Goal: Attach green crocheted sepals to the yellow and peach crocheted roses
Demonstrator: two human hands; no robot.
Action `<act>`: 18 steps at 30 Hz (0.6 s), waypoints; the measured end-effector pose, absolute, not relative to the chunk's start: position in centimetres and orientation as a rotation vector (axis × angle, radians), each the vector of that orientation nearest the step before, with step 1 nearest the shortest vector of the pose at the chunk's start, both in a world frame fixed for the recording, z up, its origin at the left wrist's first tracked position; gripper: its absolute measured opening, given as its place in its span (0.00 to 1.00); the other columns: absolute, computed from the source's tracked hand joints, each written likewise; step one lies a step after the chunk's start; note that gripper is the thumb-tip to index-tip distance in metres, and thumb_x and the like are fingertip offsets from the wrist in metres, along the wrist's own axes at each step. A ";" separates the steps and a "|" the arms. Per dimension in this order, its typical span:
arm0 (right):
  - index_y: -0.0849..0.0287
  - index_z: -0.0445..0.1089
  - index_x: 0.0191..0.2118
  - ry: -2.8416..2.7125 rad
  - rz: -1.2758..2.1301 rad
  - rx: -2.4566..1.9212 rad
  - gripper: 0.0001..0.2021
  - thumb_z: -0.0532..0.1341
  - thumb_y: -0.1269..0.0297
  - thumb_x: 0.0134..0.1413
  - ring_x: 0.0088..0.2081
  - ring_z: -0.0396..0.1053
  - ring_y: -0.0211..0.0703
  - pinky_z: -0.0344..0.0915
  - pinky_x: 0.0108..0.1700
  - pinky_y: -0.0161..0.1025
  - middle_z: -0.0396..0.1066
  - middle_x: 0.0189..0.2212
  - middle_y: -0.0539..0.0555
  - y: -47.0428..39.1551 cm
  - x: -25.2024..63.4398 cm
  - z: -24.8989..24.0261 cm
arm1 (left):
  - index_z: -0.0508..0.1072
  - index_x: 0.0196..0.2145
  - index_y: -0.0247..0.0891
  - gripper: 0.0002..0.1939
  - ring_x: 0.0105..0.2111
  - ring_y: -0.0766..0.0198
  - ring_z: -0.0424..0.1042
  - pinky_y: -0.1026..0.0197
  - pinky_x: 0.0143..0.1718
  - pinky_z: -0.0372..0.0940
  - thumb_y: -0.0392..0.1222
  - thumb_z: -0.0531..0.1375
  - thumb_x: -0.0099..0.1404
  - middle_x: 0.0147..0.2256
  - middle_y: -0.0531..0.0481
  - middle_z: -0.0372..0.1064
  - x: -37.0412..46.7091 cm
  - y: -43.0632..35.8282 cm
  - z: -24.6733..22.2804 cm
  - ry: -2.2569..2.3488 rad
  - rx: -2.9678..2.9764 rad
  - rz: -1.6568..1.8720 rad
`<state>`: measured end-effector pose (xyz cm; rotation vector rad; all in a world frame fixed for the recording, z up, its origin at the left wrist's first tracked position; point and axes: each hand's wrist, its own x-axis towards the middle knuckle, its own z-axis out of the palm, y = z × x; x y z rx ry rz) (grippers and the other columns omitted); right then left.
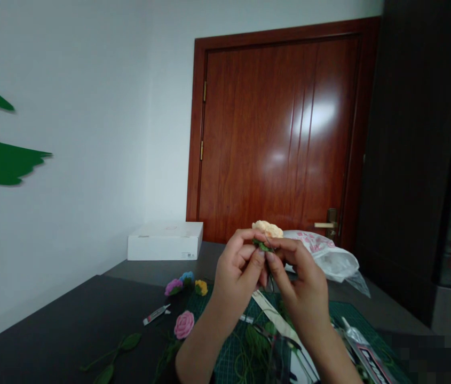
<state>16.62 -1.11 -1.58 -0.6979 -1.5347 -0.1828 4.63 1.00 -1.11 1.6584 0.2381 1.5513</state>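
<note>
A cream crocheted flower [268, 229] with a green base [262, 246] is held up in front of me, above the table. My left hand [242, 261] pinches the green base from the left, with thumb and fingers pressed together. From the right, my right hand [298, 264] pinches the same base, its thumb tip beside the left thumb. A thin dark stem [270, 280] hangs below the fingertips. The fingers hide part of the base and of the stem.
A green cutting mat [225, 349] carries green yarn [251, 346] and tools. To the left lie a pink rose [184, 325], purple [173, 287] and yellow flowers [201, 288], a glue tube [156, 314] and a leafy stem [115, 349]. Behind are a white box [165, 245] and a plastic bag [329, 256].
</note>
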 end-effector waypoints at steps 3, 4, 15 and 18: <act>0.56 0.65 0.44 -1.472 -0.216 -0.725 0.05 0.58 0.67 0.62 0.26 0.73 0.39 0.69 0.28 0.34 0.73 0.26 0.48 -1.0 16.5 -1.6 | 0.63 0.43 0.40 0.08 0.17 0.72 0.63 0.71 0.17 0.55 0.42 0.58 0.69 0.20 0.58 0.64 4.5 1.1 -1.2 0.292 1.667 1.552; 0.56 0.65 0.43 -1.461 -0.246 -0.745 0.05 0.58 0.67 0.62 0.26 0.74 0.39 0.69 0.28 0.34 0.73 0.26 0.48 -1.0 16.6 -1.6 | 0.63 0.43 0.40 0.08 0.16 0.71 0.63 0.71 0.17 0.55 0.43 0.58 0.69 0.19 0.58 0.64 4.5 1.1 -1.2 0.300 1.666 1.551; 0.56 0.66 0.43 -1.361 -0.576 -0.853 0.05 0.56 0.64 0.65 0.29 0.75 0.43 0.70 0.31 0.37 0.75 0.29 0.52 -0.5 16.9 -2.6 | 0.64 0.40 0.40 0.07 0.20 0.68 0.67 0.67 0.21 0.64 0.42 0.59 0.67 0.26 0.54 0.69 5.4 0.8 -1.3 0.316 1.650 1.603; 0.57 0.66 0.42 -1.390 -0.545 -0.830 0.04 0.56 0.64 0.64 0.30 0.75 0.43 0.70 0.31 0.37 0.75 0.31 0.53 -0.3 17.0 -2.5 | 0.71 0.38 0.38 0.05 0.31 0.63 0.71 0.61 0.34 0.70 0.39 0.62 0.64 0.32 0.49 0.68 4.7 1.3 -0.8 0.416 1.776 1.739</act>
